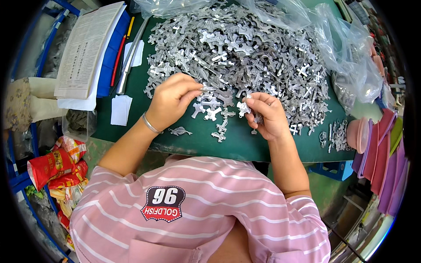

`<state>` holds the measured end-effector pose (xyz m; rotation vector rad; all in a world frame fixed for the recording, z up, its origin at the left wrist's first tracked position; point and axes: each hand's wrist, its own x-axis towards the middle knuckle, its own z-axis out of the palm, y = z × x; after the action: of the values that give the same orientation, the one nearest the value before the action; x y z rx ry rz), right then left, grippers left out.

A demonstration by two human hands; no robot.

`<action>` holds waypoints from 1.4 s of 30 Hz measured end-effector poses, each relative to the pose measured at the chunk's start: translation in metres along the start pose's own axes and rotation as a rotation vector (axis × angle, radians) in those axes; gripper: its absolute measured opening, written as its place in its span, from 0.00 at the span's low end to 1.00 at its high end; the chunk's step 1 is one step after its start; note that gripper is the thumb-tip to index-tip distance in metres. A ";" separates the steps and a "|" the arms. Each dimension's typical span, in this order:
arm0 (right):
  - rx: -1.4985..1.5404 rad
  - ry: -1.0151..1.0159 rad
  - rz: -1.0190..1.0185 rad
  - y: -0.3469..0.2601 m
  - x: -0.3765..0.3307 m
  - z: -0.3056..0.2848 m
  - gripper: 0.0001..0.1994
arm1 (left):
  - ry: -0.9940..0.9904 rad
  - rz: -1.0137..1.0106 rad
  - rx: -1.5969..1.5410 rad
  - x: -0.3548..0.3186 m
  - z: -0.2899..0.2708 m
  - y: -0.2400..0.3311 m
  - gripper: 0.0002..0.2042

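A large heap of small grey metal pieces [245,48], many cross-shaped, covers the far part of the green table. My left hand [173,98], with a silver bangle on its wrist, pinches a small metal piece [207,88] at the heap's near edge. My right hand [267,115] is closed, with a shiny metal charm [243,109] between thumb and fingers; another piece shows partly under its fingers. Between my hands lie several loose cross-shaped pieces [212,114]. A fishbone-shaped charm [180,131] rests alone near the table's front edge, beside my left wrist.
Clear plastic bags [346,57] border the heap at the right and back. A small group of metal parts [338,136] lies near a pink tub [357,135]. At left are a blue tray [115,55] under printed sheets, a red pencil [118,61] and white cards [121,110].
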<state>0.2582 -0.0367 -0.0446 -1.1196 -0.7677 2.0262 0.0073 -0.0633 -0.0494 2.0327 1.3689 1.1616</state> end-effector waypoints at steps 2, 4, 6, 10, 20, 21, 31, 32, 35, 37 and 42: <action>0.067 -0.019 -0.015 0.001 0.000 -0.001 0.06 | 0.055 -0.059 -0.243 0.001 0.001 0.001 0.05; 0.139 -0.059 -0.020 0.004 0.001 -0.007 0.07 | 0.041 -0.468 -0.806 -0.007 0.002 0.008 0.04; 0.244 -0.173 -0.051 0.007 0.005 -0.013 0.07 | 0.026 -0.725 -1.162 -0.010 0.003 0.016 0.03; 0.356 -0.235 -0.093 0.000 0.001 -0.008 0.06 | 0.026 -0.703 -1.275 -0.014 0.004 0.013 0.03; -1.272 0.183 -0.601 0.019 0.010 0.015 0.09 | -0.051 -0.632 -1.240 -0.011 -0.014 0.000 0.04; -1.393 0.239 -0.657 0.024 0.012 0.018 0.10 | -0.034 -0.485 -0.895 -0.010 -0.008 0.004 0.04; -0.787 0.032 -0.411 0.009 0.011 0.007 0.06 | -0.121 0.098 0.354 -0.012 0.033 0.015 0.07; -0.467 -0.066 -0.278 0.004 0.007 -0.004 0.05 | -0.134 0.109 0.379 -0.013 0.033 0.015 0.07; 0.238 -0.265 -0.235 0.002 0.007 -0.011 0.03 | -0.146 0.133 0.413 -0.014 0.036 0.012 0.07; 0.249 -0.184 -0.195 -0.010 0.002 0.003 0.03 | -0.152 0.126 0.423 -0.016 0.037 0.012 0.07; -1.106 0.063 -0.634 0.011 0.019 0.017 0.07 | -0.133 0.143 0.424 -0.017 0.041 0.013 0.07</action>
<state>0.2329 -0.0314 -0.0541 -1.2231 -2.0177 0.9565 0.0451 -0.0804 -0.0699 2.4874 1.5221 0.8201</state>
